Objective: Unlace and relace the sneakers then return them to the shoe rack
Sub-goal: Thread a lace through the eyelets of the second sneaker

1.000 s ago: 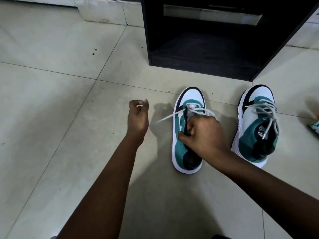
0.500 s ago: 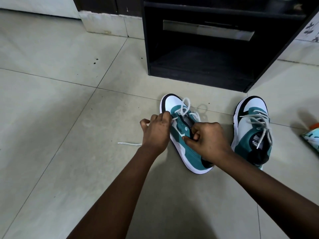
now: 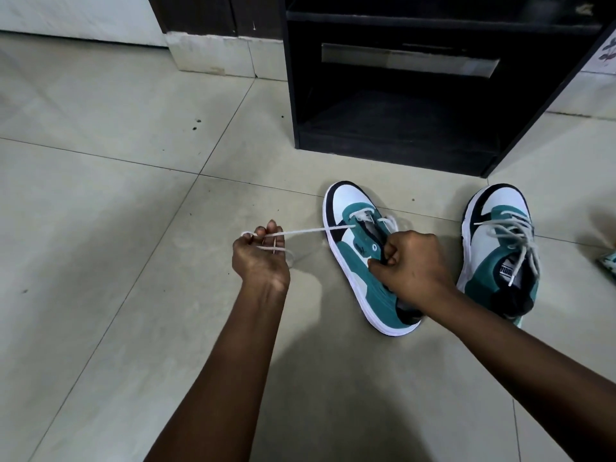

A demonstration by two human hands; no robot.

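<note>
A person's left hand (image 3: 260, 258) pinches a white lace (image 3: 306, 231) and holds it taut, out to the left of a teal-and-white sneaker (image 3: 361, 258) on the tiled floor (image 3: 100, 195). The right hand (image 3: 411, 266) is curled around the sneaker's tongue and collar area, steadying it; what exactly the fingers hold is hidden. The lace runs from an eyelet near the toe, so the unlacing looks well along on this shoe. To do this step well, the pull should probably stay level and in line with the eyelet while the right hand keeps the shoe from sliding or tipping. The sneaker lies with its long axis running away from the camera, toe pointing ahead and slightly left, heel nearest. Its mate (image 3: 500, 248), laced, stands beside it on the right, toe likewise ahead. Beyond both is the black shoe rack (image 3: 393, 141), its lower shelf vacant.
</note>
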